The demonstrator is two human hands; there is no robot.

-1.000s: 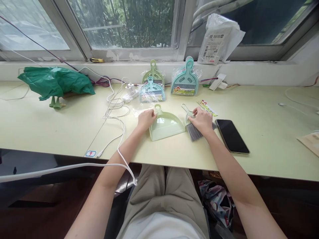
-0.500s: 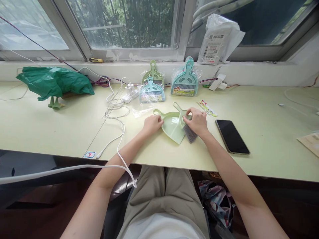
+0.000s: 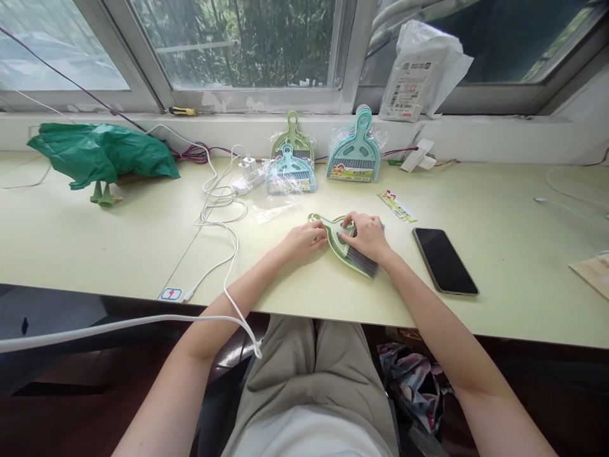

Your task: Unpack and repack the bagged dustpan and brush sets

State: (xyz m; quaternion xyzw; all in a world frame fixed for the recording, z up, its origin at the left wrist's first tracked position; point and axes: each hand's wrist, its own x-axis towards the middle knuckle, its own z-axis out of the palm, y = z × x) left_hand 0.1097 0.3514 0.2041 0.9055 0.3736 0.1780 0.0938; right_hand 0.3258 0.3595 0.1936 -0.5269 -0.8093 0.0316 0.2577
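Note:
A light green dustpan (image 3: 339,253) rests tilted on the table in front of me. Over it lies a matching green hand brush (image 3: 362,260), its grey bristles toward the lower right and its handle lined up with the dustpan's. My left hand (image 3: 306,241) is closed at the dustpan's left edge, just below the handle. From above, my right hand (image 3: 367,236) grips the brush head between thumb and fingers, hiding part of it. A colourful card label (image 3: 396,206) lies beyond my right hand, and a black phone (image 3: 445,261) to its right.
Packaged brush-and-dustpan sets, blue (image 3: 354,149) and green (image 3: 293,136), lean by the wall. White cables (image 3: 214,216) cross the table at left, one hanging over my left forearm. A green plastic bag (image 3: 104,155) lies far left; a white parcel (image 3: 416,76) stands on the sill.
My right hand has brought the brush left over the dustpan, so the two now overlap with handles aligned. The dustpan has turned and shifted right, with my left hand following.

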